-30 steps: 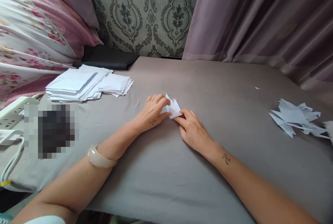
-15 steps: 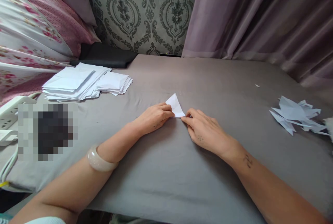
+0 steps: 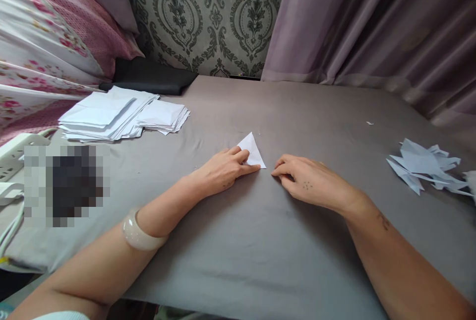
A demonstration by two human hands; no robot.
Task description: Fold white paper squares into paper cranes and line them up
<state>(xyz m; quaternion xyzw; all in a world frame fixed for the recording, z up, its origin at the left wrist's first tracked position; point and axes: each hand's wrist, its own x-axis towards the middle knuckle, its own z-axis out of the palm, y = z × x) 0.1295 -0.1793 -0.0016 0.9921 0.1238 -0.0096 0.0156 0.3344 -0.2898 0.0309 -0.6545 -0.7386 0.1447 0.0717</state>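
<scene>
- Wall (image 3: 211,27): grey, dark damask pattern, behind the far edge of the tabletop.
- Tabletop (image 3: 323,116): covered in plain grey cloth, a few creases toward the near edge.
- Curtain (image 3: 349,22): mauve, hangs along the far edge, right half, round to the far right corner.
- Floral fabric (image 3: 40,52): white and pink, bunched at the far left corner.
- Black folded item (image 3: 152,78): flat on the far edge, left part; type can't be told.
- Large paper stack (image 3: 102,111): white sheets, uneven edges, near the far left corner.
- Pile of folded paper (image 3: 424,161): pointed white pieces, overlapping, close to the right edge.
- Power strip (image 3: 17,154): white, at the left edge; pixelated dark patch beside it, unreadable.
- Right hand (image 3: 305,178): just right of the triangle, not touching it. Fingers bent, tips drawn together, nothing visible in them.
- Left hand (image 3: 223,168): over the triangle's left side. Fingers half curled, pinning it to the cloth, one digit stretched along its near side.
- Small paper stack (image 3: 163,114): against the large stack's right side.
- Folded paper triangle (image 3: 253,149): white, mid-tabletop, apex toward far edge.
- Bangle (image 3: 141,233): pale, on the left forearm.
- Paper scrap (image 3: 369,123): between the pile and the far edge.
</scene>
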